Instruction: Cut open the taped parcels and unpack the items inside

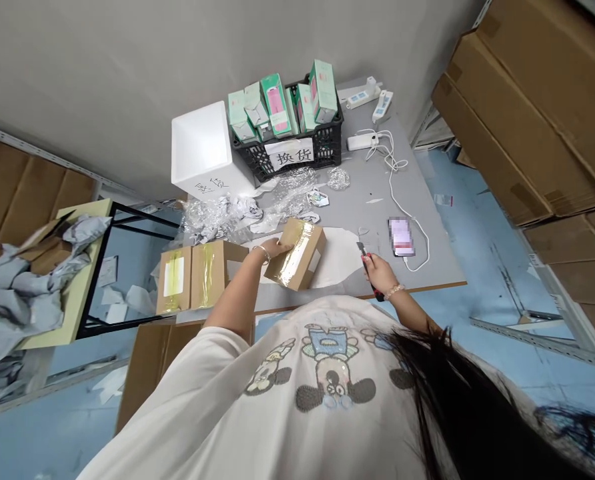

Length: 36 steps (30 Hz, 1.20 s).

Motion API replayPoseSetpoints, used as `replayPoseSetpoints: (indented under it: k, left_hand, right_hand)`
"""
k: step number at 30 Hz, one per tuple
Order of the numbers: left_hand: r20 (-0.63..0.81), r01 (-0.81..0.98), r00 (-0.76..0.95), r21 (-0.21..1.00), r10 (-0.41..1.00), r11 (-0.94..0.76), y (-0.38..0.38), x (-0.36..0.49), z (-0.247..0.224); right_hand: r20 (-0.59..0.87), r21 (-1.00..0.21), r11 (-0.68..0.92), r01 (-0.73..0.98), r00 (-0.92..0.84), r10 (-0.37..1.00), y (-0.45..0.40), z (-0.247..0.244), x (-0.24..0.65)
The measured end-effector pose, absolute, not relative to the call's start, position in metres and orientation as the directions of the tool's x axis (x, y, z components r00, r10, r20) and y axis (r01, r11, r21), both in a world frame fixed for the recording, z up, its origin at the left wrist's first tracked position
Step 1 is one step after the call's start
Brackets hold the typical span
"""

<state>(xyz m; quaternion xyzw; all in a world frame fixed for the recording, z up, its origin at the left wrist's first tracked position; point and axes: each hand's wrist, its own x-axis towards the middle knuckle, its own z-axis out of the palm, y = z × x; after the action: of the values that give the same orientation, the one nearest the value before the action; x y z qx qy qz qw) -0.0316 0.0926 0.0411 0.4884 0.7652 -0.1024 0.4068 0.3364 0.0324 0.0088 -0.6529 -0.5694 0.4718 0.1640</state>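
Observation:
A taped cardboard box (302,257) rests tilted near the table's front edge, on a white sheet (341,248). My left hand (276,249) grips its left side, thumb on the top. To the right, my right hand (379,272) is closed around a red and black utility knife (363,252), whose tip points away from me, apart from the box. Two more taped boxes (173,280) (212,275) stand side by side left of my left hand.
Behind are a black crate (330,143) of green boxes, a white foam box (197,175) and crumpled bubble wrap (212,217). A phone (401,237) on a white cable and power strips (362,97) lie right. Large cartons (537,127) stand beyond.

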Motion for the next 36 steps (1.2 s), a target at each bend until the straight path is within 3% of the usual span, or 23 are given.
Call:
replayPoseSetpoints:
  k: [6,10,12,14,16,18,20,22,36]
  left_hand:
    - [-0.811,0.583,-0.059,0.445,0.582,0.68,0.039,-0.011,0.009]
    - [-0.776,0.476,0.005,0.556,0.63,0.682,0.023,0.041,-0.004]
    - [-0.699,0.571,-0.097,0.544,0.709,0.614,0.023,0.055,-0.002]
    - [-0.5,0.74,-0.214,0.477,0.839,0.473,0.028,0.058,0.004]
    - [-0.274,0.894,-0.149,0.374,0.95,0.248,0.035,0.053,0.01]
    - [-0.173,0.951,0.046,0.309,0.984,0.01,0.041,0.045,0.012]
    - [-0.148,0.947,0.179,0.294,0.973,-0.13,0.046,0.039,0.011]
    - [-0.143,0.939,0.215,0.301,0.966,-0.165,0.048,0.037,0.007]
    - [-0.173,0.938,0.214,0.312,0.961,-0.153,0.051,0.039,-0.001]
  right_hand:
    - [-0.554,-0.736,-0.372,0.566,-0.187,0.811,0.035,0.035,0.261]
    - [-0.424,-0.504,-0.213,0.837,-0.025,0.905,0.053,0.055,0.234]
    - [-0.38,-0.373,-0.135,0.918,-0.018,0.925,0.064,0.063,0.226]
    - [-0.391,-0.322,-0.084,0.943,-0.052,0.919,0.072,0.068,0.217]
    - [-0.417,-0.315,-0.052,0.948,-0.089,0.904,0.079,0.069,0.204]
    - [-0.428,-0.312,-0.029,0.95,-0.113,0.897,0.084,0.067,0.189]
    - [-0.424,-0.307,-0.016,0.952,-0.122,0.897,0.089,0.063,0.176]
    - [-0.422,-0.299,-0.017,0.954,-0.116,0.899,0.094,0.059,0.165]
    - [-0.382,-0.135,-0.018,0.991,-0.036,0.924,0.093,0.054,0.131]
